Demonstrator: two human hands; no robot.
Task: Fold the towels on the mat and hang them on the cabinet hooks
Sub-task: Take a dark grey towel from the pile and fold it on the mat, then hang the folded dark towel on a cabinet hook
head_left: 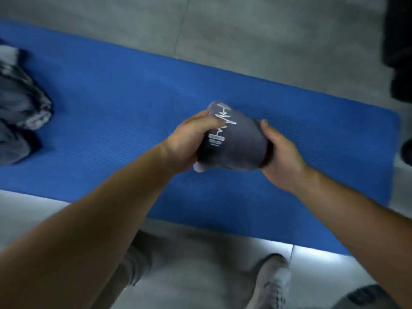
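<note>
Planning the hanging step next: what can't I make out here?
Cabinet hooks: outside the head view.
Heap of dark grey and white towels: cut by the left edge, blurred; count unclear.
Folded dark grey towel with white stitching: ends covered by the left hand and right hand; stitching unreadable.
Black shapes: cut by the right edge, unidentifiable.

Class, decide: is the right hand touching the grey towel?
Touching. The head view shows the right hand curled round one end of the folded grey towel, thumb on the fabric; the left hand grips the other end.
</note>
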